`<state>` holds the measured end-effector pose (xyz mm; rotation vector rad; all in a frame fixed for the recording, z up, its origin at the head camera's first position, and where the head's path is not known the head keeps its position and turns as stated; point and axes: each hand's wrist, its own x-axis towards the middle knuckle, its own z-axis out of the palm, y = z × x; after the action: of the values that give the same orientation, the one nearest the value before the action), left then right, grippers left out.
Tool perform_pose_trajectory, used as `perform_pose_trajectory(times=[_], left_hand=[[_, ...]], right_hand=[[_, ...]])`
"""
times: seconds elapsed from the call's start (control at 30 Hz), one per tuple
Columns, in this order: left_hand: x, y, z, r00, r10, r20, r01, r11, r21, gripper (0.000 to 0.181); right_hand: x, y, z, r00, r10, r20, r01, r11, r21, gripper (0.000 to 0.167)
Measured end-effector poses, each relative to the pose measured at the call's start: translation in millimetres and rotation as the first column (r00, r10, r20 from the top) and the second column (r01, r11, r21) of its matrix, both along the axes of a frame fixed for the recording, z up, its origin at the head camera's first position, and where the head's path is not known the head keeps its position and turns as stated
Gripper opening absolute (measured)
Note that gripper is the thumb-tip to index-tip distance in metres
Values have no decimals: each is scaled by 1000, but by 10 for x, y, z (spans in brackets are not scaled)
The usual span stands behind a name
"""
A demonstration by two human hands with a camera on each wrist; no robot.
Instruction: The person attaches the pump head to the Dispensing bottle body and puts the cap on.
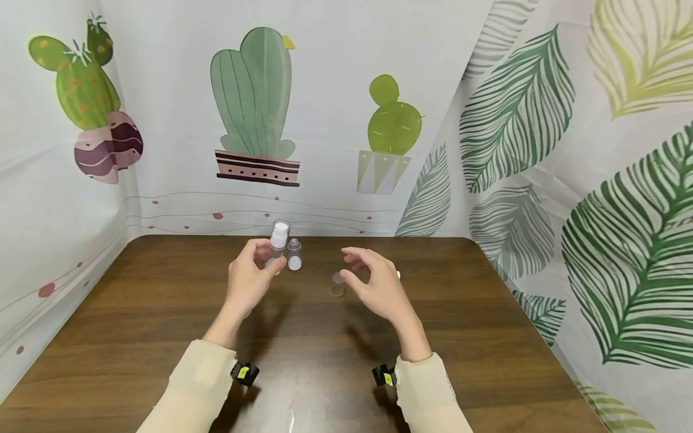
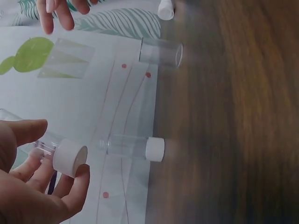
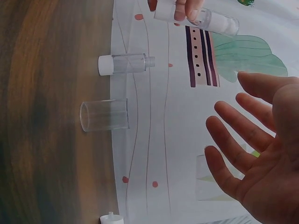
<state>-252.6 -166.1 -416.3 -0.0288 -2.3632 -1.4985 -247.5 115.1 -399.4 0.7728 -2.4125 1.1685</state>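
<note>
My left hand (image 1: 251,273) grips a clear pump bottle (image 1: 278,236) with a white top section under a clear cover and a white base, held above the table. Beside it, apart from the hand, a second clear bottle (image 1: 295,255) with a white base (image 2: 155,149) stands upright, its narrow neck bare. My right hand (image 1: 376,284) hovers with spread, slightly bent fingers and holds nothing. Close to its fingertips a clear open cylinder (image 3: 105,115) stands on the table. In the head view, that hand mostly hides a small white nozzle-like part (image 2: 166,9).
The brown wooden table (image 1: 319,355) ends at a white hanging cloth (image 1: 330,207) printed with cacti and leaves. Cloth also borders the table on the left and right sides. Each sleeve cuff carries a small black device (image 1: 245,373).
</note>
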Motion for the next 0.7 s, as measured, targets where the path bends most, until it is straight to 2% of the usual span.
perform_pose_trajectory(times=[0.13,0.7], left_hand=[[-72,-56,-16,1000,11,17,-11,1000,16,40],[-385,-238,-184,995,41,87,-41,999,-6,47]], right_hand=[[1,1,4,1000,-4,3,4,1000,2,40],[5,13,2,1000,-12,21,12,1000,11,40]])
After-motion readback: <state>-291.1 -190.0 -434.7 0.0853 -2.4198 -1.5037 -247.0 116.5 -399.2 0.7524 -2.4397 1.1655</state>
